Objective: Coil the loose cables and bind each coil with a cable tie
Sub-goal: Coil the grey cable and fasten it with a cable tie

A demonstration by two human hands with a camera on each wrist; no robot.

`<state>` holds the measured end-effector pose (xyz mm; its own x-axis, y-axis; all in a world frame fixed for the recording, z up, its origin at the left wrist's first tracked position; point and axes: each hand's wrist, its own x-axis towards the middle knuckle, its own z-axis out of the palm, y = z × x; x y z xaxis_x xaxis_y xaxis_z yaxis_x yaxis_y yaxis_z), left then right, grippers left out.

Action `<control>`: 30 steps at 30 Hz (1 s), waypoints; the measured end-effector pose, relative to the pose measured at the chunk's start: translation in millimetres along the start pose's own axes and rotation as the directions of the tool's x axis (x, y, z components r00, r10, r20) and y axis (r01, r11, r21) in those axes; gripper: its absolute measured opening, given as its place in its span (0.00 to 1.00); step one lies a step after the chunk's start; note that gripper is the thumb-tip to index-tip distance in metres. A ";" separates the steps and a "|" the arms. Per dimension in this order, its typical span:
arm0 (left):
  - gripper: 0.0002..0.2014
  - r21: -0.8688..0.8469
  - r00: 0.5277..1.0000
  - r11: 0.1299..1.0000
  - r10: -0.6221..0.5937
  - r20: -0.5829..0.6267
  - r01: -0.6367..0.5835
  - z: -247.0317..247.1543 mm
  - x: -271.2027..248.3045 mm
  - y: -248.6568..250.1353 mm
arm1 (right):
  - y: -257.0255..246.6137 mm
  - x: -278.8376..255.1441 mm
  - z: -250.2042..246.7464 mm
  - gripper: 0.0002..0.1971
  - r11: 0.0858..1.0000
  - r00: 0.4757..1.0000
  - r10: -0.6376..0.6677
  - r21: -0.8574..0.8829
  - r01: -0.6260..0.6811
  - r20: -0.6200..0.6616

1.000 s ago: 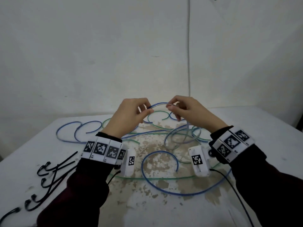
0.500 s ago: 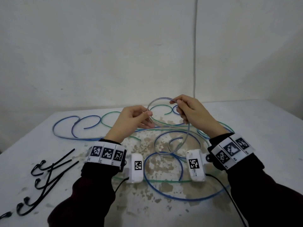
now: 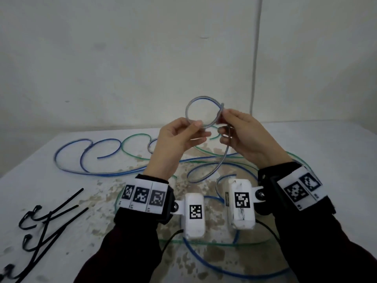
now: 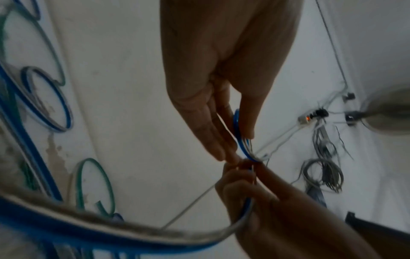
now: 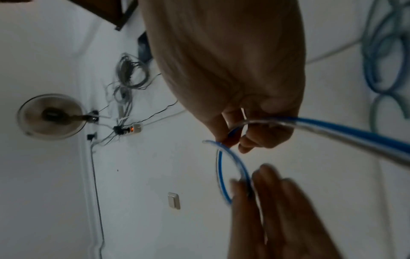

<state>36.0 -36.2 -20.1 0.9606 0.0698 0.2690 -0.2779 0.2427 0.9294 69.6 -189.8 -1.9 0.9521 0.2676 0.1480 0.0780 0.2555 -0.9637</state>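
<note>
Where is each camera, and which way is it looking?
Head: on the head, looking down at both hands, sleeves, table.
Left wrist: along the left hand toward the wall; right fingers below.
Right wrist: along the right hand; left fingers blurred below.
All three show the blue cable loop held between both hands.

My left hand [image 3: 175,139] at nine o'clock and right hand [image 3: 244,135] at three, both raised, pinch one blue cable loop [image 3: 202,111].
</note>
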 end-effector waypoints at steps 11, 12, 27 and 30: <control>0.18 0.219 0.995 0.976 -0.034 0.091 0.014 0.5 -1.2 0.0 | 3.8 -3.3 8.1 0.09 0.983 0.995 -0.034 -0.178 0.050 0.093; 0.18 0.188 0.995 0.982 -0.050 0.090 0.033 -0.6 -0.9 -0.5 | 5.3 -4.1 8.5 0.08 0.973 0.991 -0.008 -0.226 0.038 0.133; 0.17 0.457 0.997 0.888 0.009 0.080 -0.045 -10.2 3.5 -3.1 | 9.0 -6.9 8.5 0.19 0.918 0.951 0.165 -0.394 -0.050 0.263; 0.18 0.567 0.991 0.813 0.120 0.064 -0.135 -5.9 3.3 -6.2 | 7.7 -6.3 10.1 0.17 0.952 0.951 0.164 -0.293 -0.083 0.262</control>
<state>40.9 -31.8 -26.4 0.9184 0.0362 0.3941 -0.3558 -0.3604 0.8623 61.2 -180.2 -7.9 0.8407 0.5400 0.0409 0.0816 -0.0516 -0.9953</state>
